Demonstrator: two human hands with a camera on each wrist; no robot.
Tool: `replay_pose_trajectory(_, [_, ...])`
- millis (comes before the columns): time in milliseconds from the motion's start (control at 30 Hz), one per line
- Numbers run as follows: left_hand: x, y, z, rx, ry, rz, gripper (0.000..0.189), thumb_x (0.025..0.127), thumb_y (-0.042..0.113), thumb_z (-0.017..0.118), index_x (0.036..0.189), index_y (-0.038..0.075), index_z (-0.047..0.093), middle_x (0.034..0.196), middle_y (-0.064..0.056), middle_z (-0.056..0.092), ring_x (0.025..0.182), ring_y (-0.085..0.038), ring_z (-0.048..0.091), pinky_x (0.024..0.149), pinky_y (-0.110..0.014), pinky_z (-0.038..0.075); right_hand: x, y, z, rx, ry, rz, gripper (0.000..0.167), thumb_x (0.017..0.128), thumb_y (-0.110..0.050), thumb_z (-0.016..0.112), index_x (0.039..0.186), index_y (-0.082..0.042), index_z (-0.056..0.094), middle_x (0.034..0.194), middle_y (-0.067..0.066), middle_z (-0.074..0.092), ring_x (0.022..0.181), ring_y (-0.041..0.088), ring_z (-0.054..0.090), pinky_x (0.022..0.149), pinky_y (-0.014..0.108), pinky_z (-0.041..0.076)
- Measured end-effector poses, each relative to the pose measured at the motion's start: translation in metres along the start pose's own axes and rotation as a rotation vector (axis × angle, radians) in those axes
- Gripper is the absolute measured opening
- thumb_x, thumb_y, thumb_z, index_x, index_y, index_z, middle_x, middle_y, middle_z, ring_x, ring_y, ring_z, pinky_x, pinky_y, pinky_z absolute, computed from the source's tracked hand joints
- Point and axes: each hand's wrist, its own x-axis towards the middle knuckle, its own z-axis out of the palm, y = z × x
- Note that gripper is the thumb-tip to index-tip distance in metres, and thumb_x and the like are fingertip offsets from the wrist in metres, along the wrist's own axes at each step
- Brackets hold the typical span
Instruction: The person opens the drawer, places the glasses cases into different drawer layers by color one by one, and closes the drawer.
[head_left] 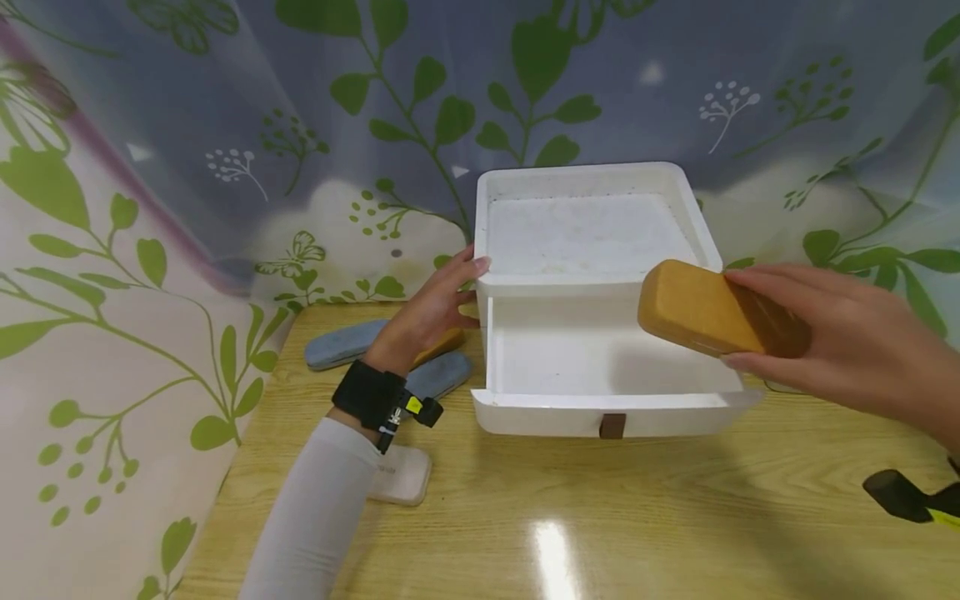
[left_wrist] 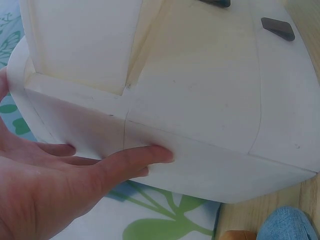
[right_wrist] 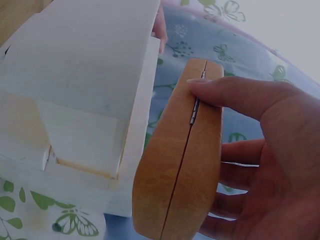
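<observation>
My right hand [head_left: 847,333] grips a tan-brown hinged glasses case [head_left: 693,308] above the right side of a pulled-out drawer [head_left: 555,358]. In the right wrist view the thumb lies on the metal hinge of the case [right_wrist: 177,155], which is closed. The drawer belongs to a white storage box [head_left: 585,283] with a shallow tray top and a brown pull tab [head_left: 612,426]. My left hand [head_left: 435,308] rests against the box's left side. In the left wrist view, its extended fingers [left_wrist: 145,156] touch the white wall.
Left of the box lie two blue glasses cases [head_left: 341,343] [head_left: 442,375] and another tan case [head_left: 442,343], partly hidden by my left hand. A white case [head_left: 405,477] sits nearer me on the wooden table [head_left: 637,517]. Leaf-patterned cloth [head_left: 360,158] hangs behind.
</observation>
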Motion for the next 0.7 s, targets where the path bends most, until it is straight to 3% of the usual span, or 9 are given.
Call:
replay_pose_trajectory(67, [0.000,0.000,0.001,-0.001,0.000,-0.002,0.064,0.104,0.045,0.048,0.164,0.037,0.026,0.161,-0.006,0.040,0.149,-0.042,0.040,0.108,-0.070,0.044,0.005,-0.001,0.001,0.008,-0.016,-0.014,0.092,0.055,-0.032,0.101,0.137,-0.006,0.066,0.129,0.021,0.069,0.108,0.041,0.067,0.082,0.058,0.056])
replay_pose_trajectory(100, [0.000,0.001,0.001,-0.001,0.000,-0.001,0.064,0.104,0.045,0.048,0.164,0.037,0.026,0.161,-0.006,0.040,0.150,-0.042,0.039,0.108,-0.070,0.044,0.007,-0.002,0.001,0.009,-0.031,-0.015,0.091,0.056,-0.031,0.100,0.137,-0.006,0.066,0.129,0.021,0.069,0.108,0.042,0.067,0.081,0.064,0.055])
replay_pose_trajectory(300, [0.001,0.000,0.000,0.000,-0.002,0.003,0.063,0.105,0.044,0.046,0.164,0.037,0.024,0.162,-0.006,0.038,0.150,-0.041,0.039,0.108,-0.071,0.044,0.021,-0.007,0.007,0.019,-0.078,-0.073,0.085,0.062,-0.031,0.098,0.137,-0.010,0.066,0.130,0.018,0.070,0.110,0.040,0.069,0.081,0.060,0.057])
replay_pose_trajectory(700, [0.001,0.000,0.000,0.022,-0.003,-0.006,0.064,0.105,0.046,0.045,0.164,0.037,0.023,0.163,-0.005,0.038,0.150,-0.041,0.040,0.109,-0.071,0.044,0.056,-0.028,0.015,-0.014,-0.287,-0.215,0.072,0.080,-0.039,0.088,0.140,-0.009,0.064,0.135,0.012,0.069,0.110,0.031,0.071,0.081,0.050,0.059])
